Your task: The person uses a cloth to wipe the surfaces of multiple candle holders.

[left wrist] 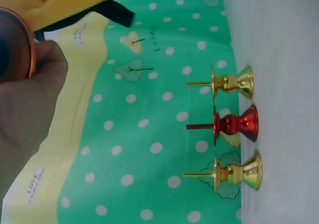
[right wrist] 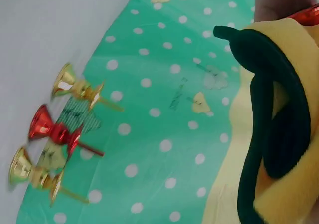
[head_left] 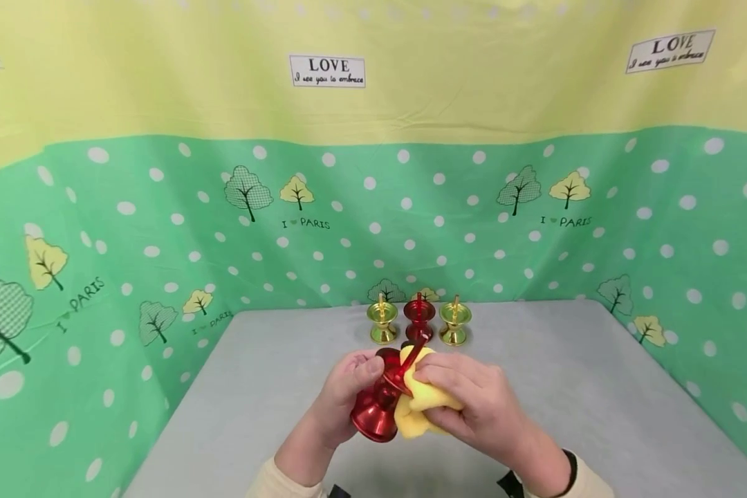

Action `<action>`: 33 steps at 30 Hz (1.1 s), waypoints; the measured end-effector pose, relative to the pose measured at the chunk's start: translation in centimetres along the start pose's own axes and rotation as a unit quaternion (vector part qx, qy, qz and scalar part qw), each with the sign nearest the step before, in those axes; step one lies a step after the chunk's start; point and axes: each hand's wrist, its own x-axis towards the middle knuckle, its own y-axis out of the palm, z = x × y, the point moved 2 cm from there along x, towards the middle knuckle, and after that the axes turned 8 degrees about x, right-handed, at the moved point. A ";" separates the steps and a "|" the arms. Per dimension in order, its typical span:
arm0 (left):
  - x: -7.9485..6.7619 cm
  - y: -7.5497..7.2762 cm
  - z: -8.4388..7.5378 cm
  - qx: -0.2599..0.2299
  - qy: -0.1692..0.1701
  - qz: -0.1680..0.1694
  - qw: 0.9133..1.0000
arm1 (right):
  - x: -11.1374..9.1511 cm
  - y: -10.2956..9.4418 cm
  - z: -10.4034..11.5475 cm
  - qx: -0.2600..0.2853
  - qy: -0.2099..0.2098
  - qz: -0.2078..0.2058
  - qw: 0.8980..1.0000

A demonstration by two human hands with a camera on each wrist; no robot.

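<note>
In the head view my left hand (head_left: 342, 394) grips a shiny red candle holder (head_left: 373, 418), tilted, its flared base toward me and its spike leaning up to the right. My right hand (head_left: 482, 398) holds a bunched yellow cloth (head_left: 418, 415) against the dish and spike of the holder. The left wrist view shows the round underside of the red holder (left wrist: 31, 40) beside the left hand (left wrist: 30, 104). Dark edging runs along the cloth (right wrist: 299, 40) in the right wrist view, where the cloth covers most of the right hand.
Toward the back of the grey table (head_left: 255, 401) three more candle holders stand upright in a row: a gold one (head_left: 383, 333), a red one (head_left: 419, 330) and another gold one (head_left: 454, 335). Behind and beside the table hangs a green and yellow patterned curtain (head_left: 348, 263).
</note>
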 end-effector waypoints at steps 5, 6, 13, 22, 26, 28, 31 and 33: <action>0.4 0.0 0.5 0.038 0.001 -0.035 0.999 | 0.5 -0.2 1.3 -0.060 0.051 0.006 0.997; 0.5 0.1 0.5 0.072 0.015 -0.059 0.996 | 0.6 -0.2 1.5 -0.082 0.058 0.011 0.995; 0.4 0.5 0.4 0.217 0.086 -0.159 0.959 | 0.6 0.0 1.7 -0.126 0.065 0.018 0.990; 1.0 0.1 0.7 0.053 -0.032 -0.018 0.998 | -0.8 -0.6 0.0 -0.080 0.020 0.000 0.997; 1.7 0.5 1.8 0.175 -0.060 -0.133 0.974 | -1.7 -0.4 -0.6 -0.177 0.088 0.023 0.980; 1.7 0.7 2.2 0.208 -0.069 -0.168 0.961 | -2.1 -0.1 -0.6 -0.201 0.096 0.037 0.974; 1.6 0.8 2.4 0.181 -0.072 -0.181 0.964 | -2.3 0.1 -0.7 -0.179 0.080 0.035 0.980; 1.4 0.7 2.3 0.127 -0.077 -0.161 0.976 | -2.4 0.0 -0.8 -0.140 0.066 0.022 0.988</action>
